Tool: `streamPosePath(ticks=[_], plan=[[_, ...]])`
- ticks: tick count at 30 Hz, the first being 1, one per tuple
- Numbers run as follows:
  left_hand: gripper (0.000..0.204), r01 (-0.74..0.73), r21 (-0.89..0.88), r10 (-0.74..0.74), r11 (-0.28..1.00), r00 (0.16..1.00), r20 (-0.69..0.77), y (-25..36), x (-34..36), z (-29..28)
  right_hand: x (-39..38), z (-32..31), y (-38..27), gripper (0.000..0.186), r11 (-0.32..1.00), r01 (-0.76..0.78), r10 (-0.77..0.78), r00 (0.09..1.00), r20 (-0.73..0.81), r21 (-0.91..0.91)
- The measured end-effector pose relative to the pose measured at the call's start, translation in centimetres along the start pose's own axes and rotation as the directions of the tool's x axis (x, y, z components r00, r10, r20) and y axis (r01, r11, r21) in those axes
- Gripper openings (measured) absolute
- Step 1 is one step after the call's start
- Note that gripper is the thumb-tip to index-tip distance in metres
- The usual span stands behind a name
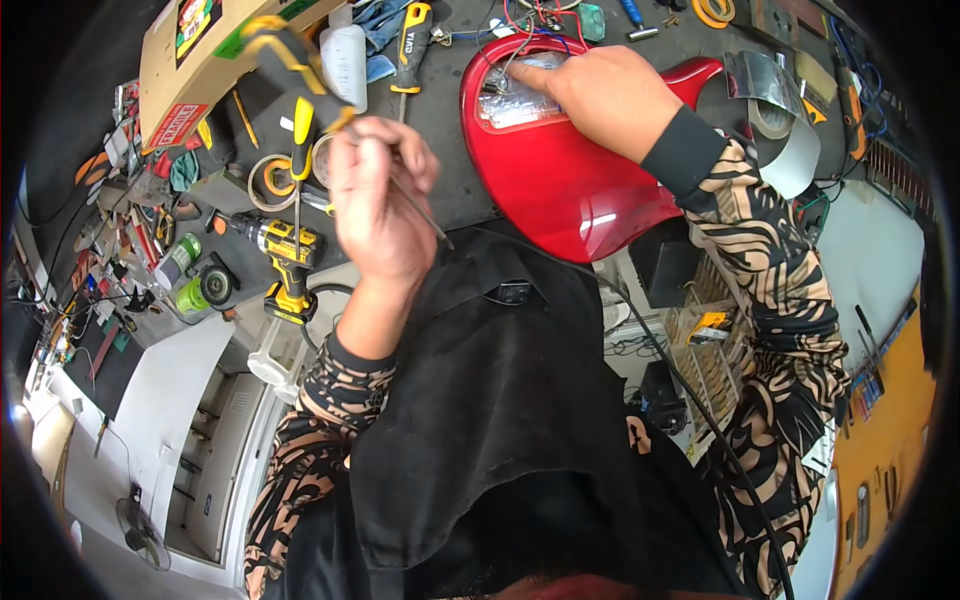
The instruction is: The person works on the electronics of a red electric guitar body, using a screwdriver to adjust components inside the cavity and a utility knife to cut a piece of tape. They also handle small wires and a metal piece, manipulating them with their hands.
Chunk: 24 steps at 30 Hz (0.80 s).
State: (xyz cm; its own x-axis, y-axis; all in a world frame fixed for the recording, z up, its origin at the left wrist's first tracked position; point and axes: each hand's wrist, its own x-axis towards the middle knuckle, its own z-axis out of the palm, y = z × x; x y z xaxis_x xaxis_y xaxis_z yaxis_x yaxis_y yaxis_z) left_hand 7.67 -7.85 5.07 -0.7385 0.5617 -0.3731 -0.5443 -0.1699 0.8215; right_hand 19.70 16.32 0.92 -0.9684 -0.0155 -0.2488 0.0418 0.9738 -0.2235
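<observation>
My left hand (380, 200), slightly blurred, is closed on a long screwdriver, its yellow-black handle (305, 75) raised above the fingers and its thin shaft slanting down to the right. A glossy red guitar body (545, 200) lies on the dark bench at upper centre, with a foil-lined cavity (515, 103) near its top. My right hand (600, 100) reaches over this cavity, index finger stretched out onto the small parts inside, other fingers curled and partly hidden; I see nothing held in it. Red and grey wires (530, 25) rise from the cavity's upper end.
Left of centre are a cardboard box (175, 70), a yellow drill (285, 260), tape rolls (275, 180), another screwdriver (408, 55) and scattered tools. At right lie a metallic sheet (755, 75) and more tools. A black cable (640, 320) crosses from the bench down past my right arm.
</observation>
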Motion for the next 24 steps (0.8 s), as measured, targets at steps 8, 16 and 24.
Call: streamPosePath(ticks=[8, 16, 24], plan=[[0.026, -0.623, 0.475, 0.468, 0.622, 0.782, 0.412, 1.3, 3.4, 0.4, -1.2, 2.6, -1.2, 0.026, 0.9, -0.07, 0.285, 0.84, -0.461, 0.43], [0.033, -0.821, 0.524, 0.239, 0.228, 0.568, 0.787, -3.5, 4.2, 2.9, -4.1, 2.2, -0.5, 0.021, 0.803, -0.206, 0.487, 0.767, -0.418, 0.558], [0.035, -0.866, 0.499, 0.085, -0.036, 0.495, 0.865, -6.3, 3.9, 5.5, -9.7, 2.2, -4.3, 0.059, 0.133, -0.102, 0.532, 0.847, 0.016, 0.986]])
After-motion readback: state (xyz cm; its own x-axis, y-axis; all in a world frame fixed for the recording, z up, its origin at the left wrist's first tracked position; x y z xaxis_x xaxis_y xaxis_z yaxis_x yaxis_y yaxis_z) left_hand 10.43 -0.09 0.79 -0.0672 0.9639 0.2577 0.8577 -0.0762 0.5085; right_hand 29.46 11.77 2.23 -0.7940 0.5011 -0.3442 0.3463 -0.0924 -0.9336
